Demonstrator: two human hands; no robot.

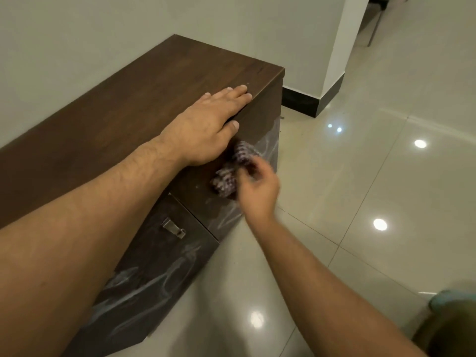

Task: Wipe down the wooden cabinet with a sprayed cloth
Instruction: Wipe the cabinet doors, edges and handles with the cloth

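Observation:
A low dark-brown wooden cabinet (144,94) stands against the wall, its top running from near left to far right. My left hand (206,119) lies flat on the top near the front edge, fingers together, thumb over the edge. My right hand (257,191) is blurred with motion and grips a bunched checkered cloth (231,173), pressed against the cabinet's front face just below the left hand. Pale wet streaks show on the front panels. A metal handle (173,228) sits on the lower door.
Glossy cream floor tiles (360,202) spread to the right, with ceiling-light reflections. A white pillar with a dark skirting (316,104) stands beyond the cabinet's far end. A blurred teal-topped object (448,300) sits at the lower right.

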